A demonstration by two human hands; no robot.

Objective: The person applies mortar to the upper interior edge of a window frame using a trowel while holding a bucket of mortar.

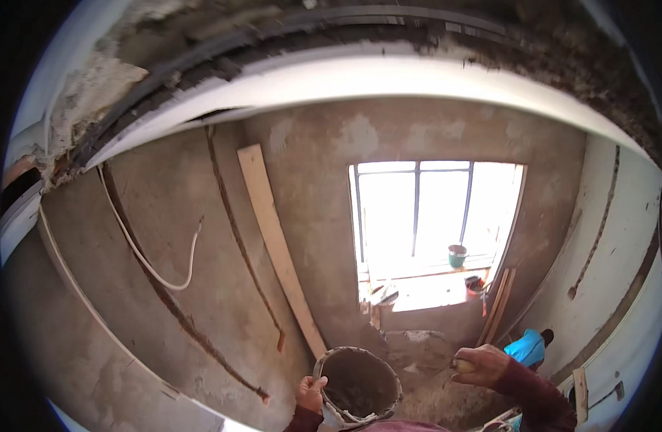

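A large round bucket (pixel 361 366) with a crusted, mortar-smeared rim is right in front of me, low in the view. Some lumpy grey material (pixel 352 397), looking like mortar, lies in its bottom. My left hand (pixel 311 393) is closed on the bucket's left rim, thumb over the edge. To the right of the bucket and apart from it, my right hand (pixel 483 364) is raised with its fingers curled round a small tan, rounded end. What that belongs to is hidden in the fist.
A person in a blue top (pixel 527 348) is below at right. A long board (pixel 280 248) leans against the plastered wall. On the window ledge stand a green pot (pixel 457 255) and a dark container (pixel 475 285). A loose white cable (pixel 158 277) hangs left. Broken ceiling edge (pixel 273 54) runs overhead.
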